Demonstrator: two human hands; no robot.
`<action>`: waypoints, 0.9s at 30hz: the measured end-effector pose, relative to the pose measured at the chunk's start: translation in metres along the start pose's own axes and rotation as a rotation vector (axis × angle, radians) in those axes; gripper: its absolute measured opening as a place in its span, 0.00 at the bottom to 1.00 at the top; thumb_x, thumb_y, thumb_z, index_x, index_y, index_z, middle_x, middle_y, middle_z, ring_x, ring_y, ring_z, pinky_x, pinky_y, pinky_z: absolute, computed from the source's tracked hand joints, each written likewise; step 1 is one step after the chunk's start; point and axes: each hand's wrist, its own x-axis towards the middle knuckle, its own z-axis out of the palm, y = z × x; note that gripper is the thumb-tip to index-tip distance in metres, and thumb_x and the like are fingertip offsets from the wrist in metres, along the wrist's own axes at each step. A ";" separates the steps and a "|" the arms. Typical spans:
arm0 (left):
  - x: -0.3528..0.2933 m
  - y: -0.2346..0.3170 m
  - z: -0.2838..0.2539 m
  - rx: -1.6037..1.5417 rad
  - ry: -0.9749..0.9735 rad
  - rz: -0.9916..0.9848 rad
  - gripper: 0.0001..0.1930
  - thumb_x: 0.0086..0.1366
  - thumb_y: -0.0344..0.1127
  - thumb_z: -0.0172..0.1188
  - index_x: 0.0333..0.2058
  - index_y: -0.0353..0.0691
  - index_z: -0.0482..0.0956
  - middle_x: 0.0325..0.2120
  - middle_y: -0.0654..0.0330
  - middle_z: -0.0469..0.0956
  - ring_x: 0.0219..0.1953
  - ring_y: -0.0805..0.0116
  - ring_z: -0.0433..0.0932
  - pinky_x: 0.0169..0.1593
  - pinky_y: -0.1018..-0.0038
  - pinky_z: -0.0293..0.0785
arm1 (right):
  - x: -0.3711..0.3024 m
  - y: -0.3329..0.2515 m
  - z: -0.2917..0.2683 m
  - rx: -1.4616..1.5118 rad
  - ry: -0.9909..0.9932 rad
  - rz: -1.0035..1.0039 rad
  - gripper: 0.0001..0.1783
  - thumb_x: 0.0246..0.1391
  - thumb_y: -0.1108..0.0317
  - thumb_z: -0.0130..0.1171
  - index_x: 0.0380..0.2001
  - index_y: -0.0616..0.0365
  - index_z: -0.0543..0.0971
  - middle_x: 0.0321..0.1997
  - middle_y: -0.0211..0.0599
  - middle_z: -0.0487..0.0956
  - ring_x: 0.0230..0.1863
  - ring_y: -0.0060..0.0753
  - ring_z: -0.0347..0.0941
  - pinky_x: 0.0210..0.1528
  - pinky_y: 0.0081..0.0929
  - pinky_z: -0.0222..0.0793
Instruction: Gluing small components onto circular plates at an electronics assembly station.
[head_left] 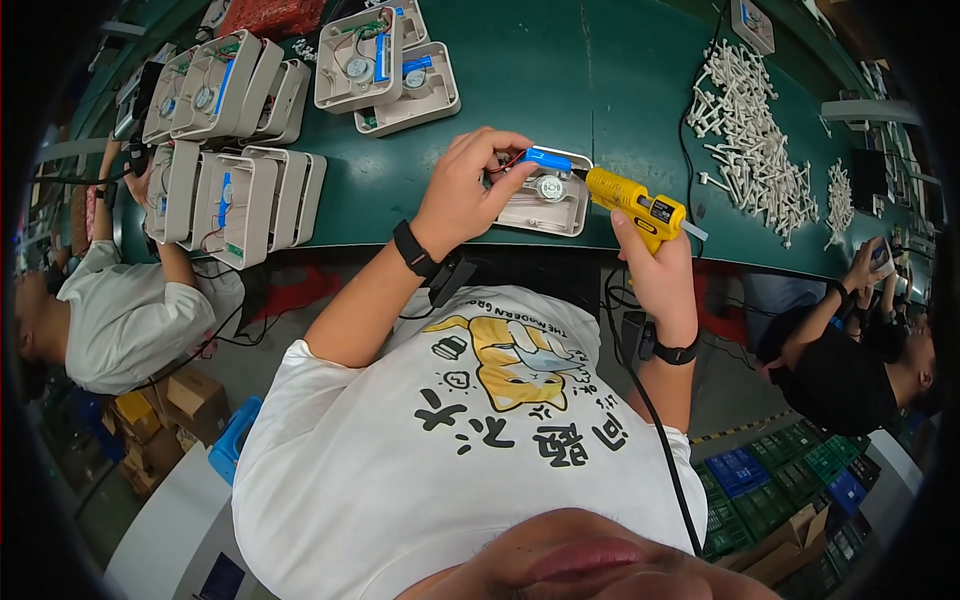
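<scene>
We wore a white, short-sleeved fabric T-shirt (400, 475), and bang across its front came a yellow-and-white cartoon cat (522, 375) with bold black characters (559, 447) alongside! Behind our left hand (475, 175) we sported a black wristband (410, 248) beside a small dark boxy unit (453, 282); behind our right hand (655, 265), another black band (677, 352). Over our shirt's right side ran a thin black cable (659, 430).

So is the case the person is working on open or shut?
Open: looking down, the case shows a round silver part inside.
</scene>
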 end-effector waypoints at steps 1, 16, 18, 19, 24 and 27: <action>0.000 0.000 0.000 0.006 -0.001 -0.002 0.14 0.66 0.35 0.73 0.48 0.43 0.84 0.30 0.63 0.80 0.29 0.68 0.75 0.45 0.71 0.72 | 0.000 0.000 -0.001 -0.012 -0.015 0.006 0.19 0.68 0.57 0.68 0.49 0.64 0.84 0.31 0.24 0.79 0.27 0.15 0.70 0.29 0.18 0.67; 0.009 0.005 -0.004 0.269 0.090 0.195 0.08 0.63 0.30 0.70 0.41 0.39 0.85 0.35 0.58 0.82 0.32 0.60 0.78 0.48 0.66 0.76 | 0.006 0.008 -0.008 0.076 -0.055 0.050 0.19 0.69 0.56 0.66 0.50 0.61 0.84 0.28 0.23 0.81 0.25 0.13 0.71 0.27 0.17 0.67; 0.009 0.006 -0.003 0.307 0.093 0.191 0.08 0.63 0.29 0.70 0.41 0.39 0.85 0.36 0.57 0.83 0.34 0.59 0.80 0.49 0.66 0.77 | 0.009 0.007 -0.005 0.082 -0.056 0.025 0.19 0.69 0.56 0.66 0.49 0.61 0.84 0.28 0.24 0.81 0.25 0.13 0.71 0.27 0.17 0.67; 0.009 0.004 -0.001 0.139 0.055 0.045 0.07 0.63 0.28 0.70 0.40 0.38 0.86 0.38 0.57 0.83 0.35 0.60 0.79 0.49 0.67 0.76 | 0.011 0.006 -0.004 0.085 -0.060 0.011 0.18 0.69 0.56 0.66 0.49 0.61 0.85 0.28 0.24 0.81 0.24 0.13 0.71 0.27 0.17 0.67; 0.019 -0.005 0.001 -0.182 -0.075 -0.263 0.06 0.65 0.26 0.69 0.40 0.39 0.87 0.41 0.57 0.82 0.40 0.64 0.79 0.47 0.72 0.76 | 0.016 0.005 -0.005 -0.012 -0.073 0.038 0.19 0.69 0.55 0.67 0.48 0.62 0.85 0.29 0.25 0.82 0.24 0.13 0.71 0.26 0.17 0.67; 0.022 -0.004 -0.002 -0.119 -0.154 -0.266 0.08 0.66 0.26 0.67 0.43 0.41 0.88 0.40 0.58 0.81 0.40 0.64 0.79 0.46 0.72 0.76 | 0.014 0.006 -0.004 -0.081 -0.021 -0.116 0.19 0.68 0.55 0.67 0.48 0.62 0.85 0.28 0.25 0.82 0.23 0.13 0.71 0.25 0.18 0.66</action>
